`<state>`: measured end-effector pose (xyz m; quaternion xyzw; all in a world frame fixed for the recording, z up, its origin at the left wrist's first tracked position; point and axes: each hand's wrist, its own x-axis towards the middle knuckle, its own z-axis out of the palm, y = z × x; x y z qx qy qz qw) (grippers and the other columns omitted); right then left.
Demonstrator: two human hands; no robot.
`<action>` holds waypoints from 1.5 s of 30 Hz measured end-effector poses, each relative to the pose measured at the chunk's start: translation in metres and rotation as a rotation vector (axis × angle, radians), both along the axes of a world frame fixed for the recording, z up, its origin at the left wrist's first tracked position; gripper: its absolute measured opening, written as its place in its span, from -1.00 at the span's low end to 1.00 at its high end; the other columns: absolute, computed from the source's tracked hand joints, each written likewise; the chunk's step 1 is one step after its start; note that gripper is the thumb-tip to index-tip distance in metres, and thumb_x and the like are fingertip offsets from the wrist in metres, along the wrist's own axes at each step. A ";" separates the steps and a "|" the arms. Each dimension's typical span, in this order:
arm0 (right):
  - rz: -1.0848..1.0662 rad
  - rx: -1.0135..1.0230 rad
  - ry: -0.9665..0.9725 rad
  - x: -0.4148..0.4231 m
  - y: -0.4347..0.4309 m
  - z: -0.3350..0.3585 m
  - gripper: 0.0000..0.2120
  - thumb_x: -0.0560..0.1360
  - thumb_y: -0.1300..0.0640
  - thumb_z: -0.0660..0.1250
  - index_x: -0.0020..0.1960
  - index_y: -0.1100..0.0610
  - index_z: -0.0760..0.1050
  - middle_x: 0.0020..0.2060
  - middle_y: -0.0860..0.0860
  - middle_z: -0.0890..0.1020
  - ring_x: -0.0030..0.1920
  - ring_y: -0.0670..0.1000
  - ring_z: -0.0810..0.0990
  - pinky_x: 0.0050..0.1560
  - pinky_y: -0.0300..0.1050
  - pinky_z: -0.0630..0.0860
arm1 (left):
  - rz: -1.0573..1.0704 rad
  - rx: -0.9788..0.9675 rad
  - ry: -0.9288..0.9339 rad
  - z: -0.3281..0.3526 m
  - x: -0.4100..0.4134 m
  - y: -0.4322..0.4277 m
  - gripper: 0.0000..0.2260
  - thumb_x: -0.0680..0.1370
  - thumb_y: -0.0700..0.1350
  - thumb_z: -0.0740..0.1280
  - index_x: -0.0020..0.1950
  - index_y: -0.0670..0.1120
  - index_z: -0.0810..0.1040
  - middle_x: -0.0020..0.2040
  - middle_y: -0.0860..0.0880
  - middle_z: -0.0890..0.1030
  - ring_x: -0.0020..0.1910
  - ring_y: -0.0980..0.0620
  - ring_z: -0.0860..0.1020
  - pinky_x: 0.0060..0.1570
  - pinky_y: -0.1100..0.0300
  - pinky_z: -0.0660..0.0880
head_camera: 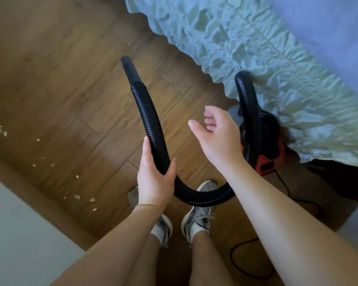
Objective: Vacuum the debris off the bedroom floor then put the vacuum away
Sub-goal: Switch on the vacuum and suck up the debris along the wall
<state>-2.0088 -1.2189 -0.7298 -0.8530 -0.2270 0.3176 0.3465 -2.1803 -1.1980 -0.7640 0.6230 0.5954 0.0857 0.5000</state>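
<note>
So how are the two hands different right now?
The left hand grips the black hose; the right hand holds nothing. The left hand curls round the hose; the right hand hangs loosely open in the air. The right hand is nearer the red vacuum than the left hand. Both are bare, above the wooden floor.

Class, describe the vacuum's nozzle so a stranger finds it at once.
Start at the bed's ruffled skirt; beside it a black hose arcs over the wooden floor. The nozzle is its far tip: smooth and tapered, unlike the ribbed hose.
</note>
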 end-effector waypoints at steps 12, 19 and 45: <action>0.277 -0.040 0.317 -0.064 0.082 -0.013 -0.39 0.55 -0.15 0.36 0.51 0.10 0.37 0.12 -0.15 0.60 0.15 -0.16 0.58 0.19 -0.24 0.49 | 0.127 -0.092 -0.177 0.019 -0.032 0.017 -0.19 0.56 -0.10 0.46 0.65 0.15 0.03 0.20 0.43 0.52 0.19 0.25 0.59 0.13 0.10 0.62; 0.441 -0.090 0.399 -0.091 0.120 -0.013 -0.70 0.55 -0.10 0.36 0.18 0.05 0.61 -0.11 -0.04 0.72 -0.09 -0.08 0.70 0.05 0.04 0.65 | 0.243 -0.224 -0.288 0.027 -0.053 0.015 -0.21 0.58 -0.16 0.43 0.65 0.14 0.03 0.23 0.56 0.43 0.23 0.38 0.52 0.08 0.41 0.53; 0.948 -0.349 0.387 -0.208 0.242 -0.047 -0.74 0.53 0.09 0.40 0.22 0.05 0.60 -0.02 -0.08 0.71 -0.03 -0.06 0.69 0.11 0.02 0.63 | 0.930 -0.396 -0.486 0.003 -0.104 0.083 -0.36 0.57 -0.26 0.43 0.50 0.21 0.26 0.25 0.10 0.54 0.09 0.34 0.58 -0.06 0.41 0.55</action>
